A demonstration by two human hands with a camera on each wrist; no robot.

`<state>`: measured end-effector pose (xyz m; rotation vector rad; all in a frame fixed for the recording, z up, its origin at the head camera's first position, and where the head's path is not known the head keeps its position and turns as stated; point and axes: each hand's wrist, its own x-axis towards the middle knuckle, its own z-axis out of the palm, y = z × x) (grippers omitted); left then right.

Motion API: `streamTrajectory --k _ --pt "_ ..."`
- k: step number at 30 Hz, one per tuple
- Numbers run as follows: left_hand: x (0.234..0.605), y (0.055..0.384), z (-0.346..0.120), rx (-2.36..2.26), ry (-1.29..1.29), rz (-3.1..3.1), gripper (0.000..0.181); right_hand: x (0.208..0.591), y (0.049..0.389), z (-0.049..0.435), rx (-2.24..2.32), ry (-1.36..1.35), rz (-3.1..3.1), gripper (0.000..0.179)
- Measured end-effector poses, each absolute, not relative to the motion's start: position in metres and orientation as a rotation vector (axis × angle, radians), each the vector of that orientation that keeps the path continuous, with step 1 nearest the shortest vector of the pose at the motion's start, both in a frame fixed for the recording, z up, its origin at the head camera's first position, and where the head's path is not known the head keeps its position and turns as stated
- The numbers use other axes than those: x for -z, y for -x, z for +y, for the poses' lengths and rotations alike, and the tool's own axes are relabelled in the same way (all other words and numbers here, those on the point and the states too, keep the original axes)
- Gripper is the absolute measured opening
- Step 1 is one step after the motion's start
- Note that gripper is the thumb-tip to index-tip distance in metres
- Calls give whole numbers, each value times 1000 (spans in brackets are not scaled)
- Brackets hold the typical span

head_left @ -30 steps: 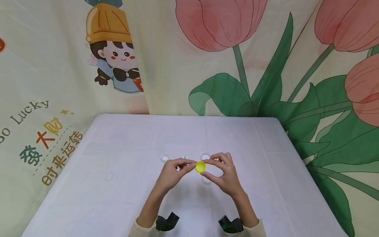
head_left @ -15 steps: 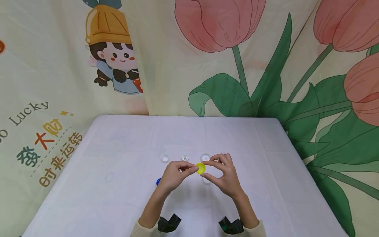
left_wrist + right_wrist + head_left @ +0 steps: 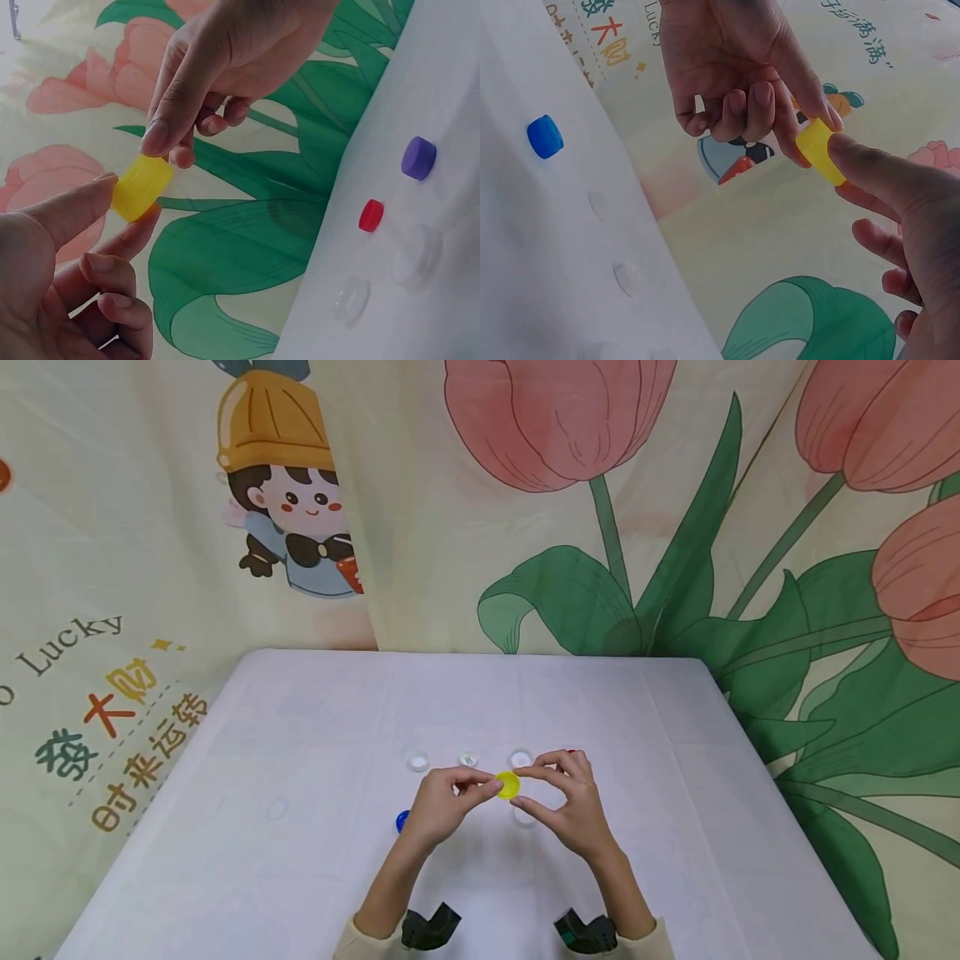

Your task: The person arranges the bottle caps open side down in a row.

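Note:
A yellow bottle cap [image 3: 507,785] is held up over the table between both hands. My left hand [image 3: 442,802] pinches its left side between thumb and forefinger, and the other fingers are curled in the left wrist view. From the right, my right hand [image 3: 573,802] pinches the same cap [image 3: 821,152] with thumb and forefinger on its rim. Close by the left forearm, a blue bottle cap [image 3: 402,821] is partly covered. The left wrist view has a purple cap [image 3: 419,158] and a red cap [image 3: 371,215] on the tabletop.
Clear round caps lie on the white-covered table [image 3: 262,877]: one at the left [image 3: 417,762], a small one [image 3: 468,760] beside it, and another [image 3: 521,759] by the right fingers. One more clear cap [image 3: 524,817] shows below them. A tulip-printed curtain [image 3: 420,527] hangs behind.
The left hand has shifted slightly right and down, and its thumb now overlaps the yellow cap's edge. The blue cap has come into view beside the left wrist. The right hand has hardly moved.

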<state>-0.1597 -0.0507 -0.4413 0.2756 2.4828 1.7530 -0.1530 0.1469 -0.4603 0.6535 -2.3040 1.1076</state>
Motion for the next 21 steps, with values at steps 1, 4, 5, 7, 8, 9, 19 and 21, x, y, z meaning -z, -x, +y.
streamTrajectory --k 1,4,5,7,8,9,19,21 --pt "442 160 -51 -1754 -277 2490 24 461 153 147 -1109 -649 -2304 32" --pt "443 160 -51 -1759 -290 2519 24 463 154 148 -1113 -643 -2304 30" --pt "444 160 -51 -1763 -297 2529 24 464 154 148 -1115 -639 -2305 28" --pt "443 160 -51 -1771 -316 2557 24 466 155 149 -1118 -630 -2311 25" --pt "443 160 -51 -1776 -329 2573 23 466 155 149 -1123 -626 -2314 23" --pt "443 160 -51 -1778 -346 2592 23 466 155 149 -1127 -623 -2317 21" --pt "447 161 -51 -1754 -641 2809 23 469 155 148 -1216 -589 -2343 15" --pt "448 161 -51 -1722 -712 2851 24 469 154 148 -1242 -585 -2349 15"
